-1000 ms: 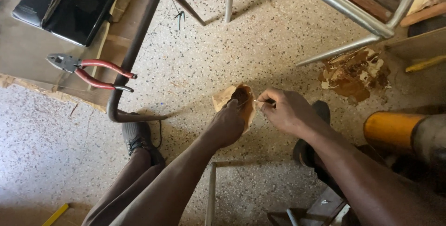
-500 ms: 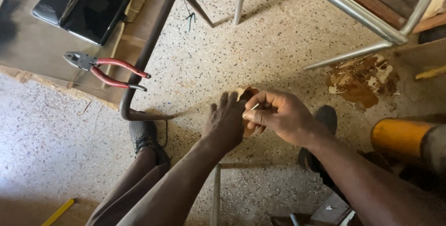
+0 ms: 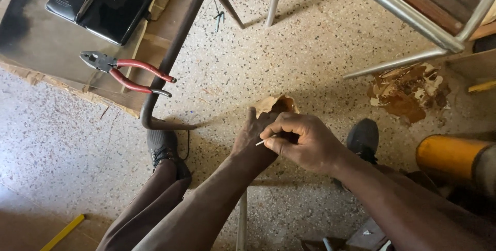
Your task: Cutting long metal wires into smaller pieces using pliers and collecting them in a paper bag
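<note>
I see my left hand reaching down over a small piece of tan, crumpled material that lies on the speckled floor, just beyond my knuckles; I cannot tell whether its fingers are closed on it or only resting there. My right hand sits touching the left, its fingers pinched together on a thin pale sliver, held low and close, I judge, so both hands can steady each other over the small piece.

To the far left a cardboard sheet lies flat, carrying red-handled pliers and a black case, well apart from my hands. A bent dark metal bar runs along the cardboard's right edge, near my left shoe. Chair legs cross the far right, and a yellow cylinder sits near right. The floor between bar and chair legs gives open room ahead.
</note>
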